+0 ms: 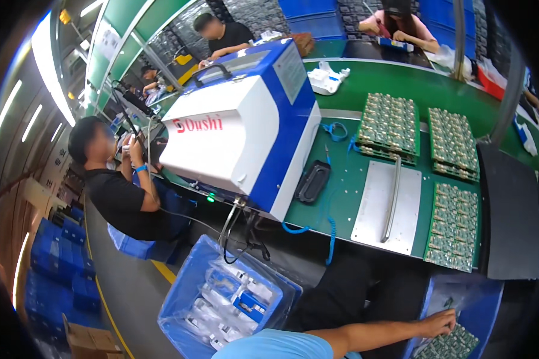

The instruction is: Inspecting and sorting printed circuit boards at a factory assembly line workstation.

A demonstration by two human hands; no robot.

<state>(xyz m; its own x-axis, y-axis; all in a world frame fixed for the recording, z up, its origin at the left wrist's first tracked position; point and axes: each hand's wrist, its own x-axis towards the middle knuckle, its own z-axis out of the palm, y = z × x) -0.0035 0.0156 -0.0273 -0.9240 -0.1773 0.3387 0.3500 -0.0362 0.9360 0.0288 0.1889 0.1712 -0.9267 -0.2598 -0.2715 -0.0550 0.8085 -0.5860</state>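
Several blue crates [60, 251] stand at the left edge, then a co-worker [120, 194] in black sits beside a white-and-blue machine [221, 134]. Lower centre, a blue tub [179, 290] holds wrapped white parts [221, 305]. Right of centre lie a handled metal plate [370, 200] and, above it, stacked green boards [389, 122]. At lower right, the person's left hand [438, 324], fingers curled, meets a circuit board [455, 344] in a blue bin [490, 299]; whether it pinches the board cannot be told. The right hand is out of view.

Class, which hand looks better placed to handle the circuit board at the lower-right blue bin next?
Probably the left: the left hand is at the blue bin, right by the circuit board; the right hand is out of view.
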